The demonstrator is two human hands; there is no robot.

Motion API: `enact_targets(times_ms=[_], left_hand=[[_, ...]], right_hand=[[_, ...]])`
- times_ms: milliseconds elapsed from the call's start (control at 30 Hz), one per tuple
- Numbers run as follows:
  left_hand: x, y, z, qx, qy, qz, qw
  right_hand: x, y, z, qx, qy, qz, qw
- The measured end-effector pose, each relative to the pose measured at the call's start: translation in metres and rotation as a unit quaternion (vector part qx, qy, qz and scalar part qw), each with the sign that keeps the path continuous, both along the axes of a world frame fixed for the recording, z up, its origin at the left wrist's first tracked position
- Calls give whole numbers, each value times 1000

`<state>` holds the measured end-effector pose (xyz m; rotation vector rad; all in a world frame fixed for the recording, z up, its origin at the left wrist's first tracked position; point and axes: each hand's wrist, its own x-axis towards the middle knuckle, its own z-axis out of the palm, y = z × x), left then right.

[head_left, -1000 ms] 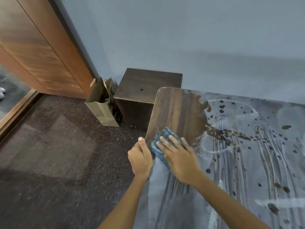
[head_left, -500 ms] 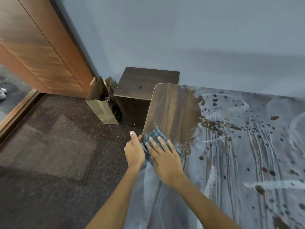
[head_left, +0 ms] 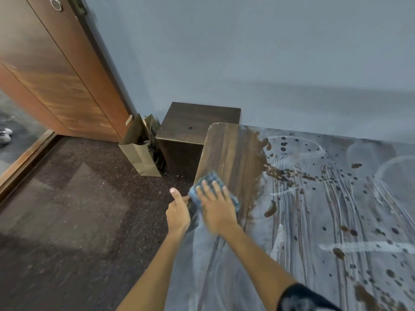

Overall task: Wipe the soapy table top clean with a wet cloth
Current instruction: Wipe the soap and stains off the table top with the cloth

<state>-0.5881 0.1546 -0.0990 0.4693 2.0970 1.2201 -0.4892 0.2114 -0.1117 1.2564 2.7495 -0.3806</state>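
Note:
The dark wooden table top [head_left: 229, 153] is wiped bare along its far left strip. The rest [head_left: 325, 209] is covered in grey-white soap film with streaks and dark spots. A blue cloth [head_left: 207, 178] lies at the table's left edge. My right hand [head_left: 216, 207] presses flat on it with fingers spread. My left hand [head_left: 177, 212] is held against the table's edge just left of the cloth, thumb up, index finger reaching toward the cloth's corner. Its other fingers are hidden.
A low dark wooden box [head_left: 197, 129] stands against the blue-grey wall beyond the table's corner. A brown paper bag [head_left: 140, 153] leans beside it. A wooden door [head_left: 56, 70] stands at the left. Dark speckled carpet [head_left: 78, 209] covers the floor.
My right hand has slid the cloth left to the table's edge. My left hand has stayed beside it at the edge.

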Motion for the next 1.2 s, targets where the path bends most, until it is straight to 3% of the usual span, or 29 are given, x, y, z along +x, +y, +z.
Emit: enact_targets(times_ms=[167, 267, 400, 467, 567, 733, 867, 1000, 1067, 1200], left_hand=[[-2, -4, 7, 8, -55, 3, 998], [0, -14, 8, 4, -44, -1, 999], [3, -33, 6, 15, -37, 0, 999], [2, -36, 5, 17, -39, -1, 999], [1, -34, 3, 4, -32, 3, 999], [4, -35, 5, -5, -37, -3, 999], [6, -37, 4, -19, -31, -14, 999], [7, -39, 4, -20, -9, -17, 1000], [8, -39, 3, -21, -10, -10, 1000], [6, -36, 6, -36, -24, 5, 999]], right_hand=[[66, -51, -6, -7, 6, 44, 999], [88, -21, 0, 15, -14, -44, 999], [46, 35, 10, -26, -21, -125, 992], [11, 34, 13, -22, -17, -102, 994], [-13, -5, 5, -25, -12, 11, 1000], [46, -57, -9, -8, 0, 77, 997], [92, -20, 2, 8, -20, -58, 998], [59, 30, 15, -38, -35, -163, 985], [25, 22, 16, -24, -20, -135, 990], [13, -50, -3, -1, -13, 52, 999]])
